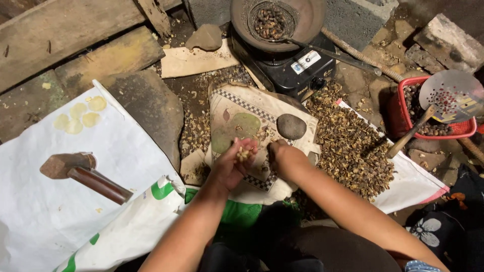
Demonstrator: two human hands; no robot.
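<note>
Rough ground fills the view, dirt and stones scattered with bits of shell, weathered wooden planks [60, 30] running along the top left. At centre lies a flattened sheet of cardboard [252, 108] with a checkered border, and both hands are down on it. The left hand [233, 163] is turned palm up, fingers curled into a cup around a small clutch of pale nuts [244, 152]. The right hand [283, 157] sits just beside it, knuckles up, fingers bent down against the cardboard; what they pinch, if anything, is hidden beneath them. Just above the right hand rests a smooth dark stone [291, 126], lying on the same cardboard. To the right spreads a broad heap of brown shells [350, 146] over a white sack. Up top, a black portable stove [290, 63] carries a dark pan [302, 20] with roasted nuts in a wire basket, a long handle sticking out to the right. Far right, a red basket [466, 128] holds more dark nuts, with a round perforated skimmer [451, 95] lying across it on a wooden handle. Over on the left, a large white sack [101, 151] is spread flat, a hammer [80, 174] lying on it, well apart from both hands.
</note>
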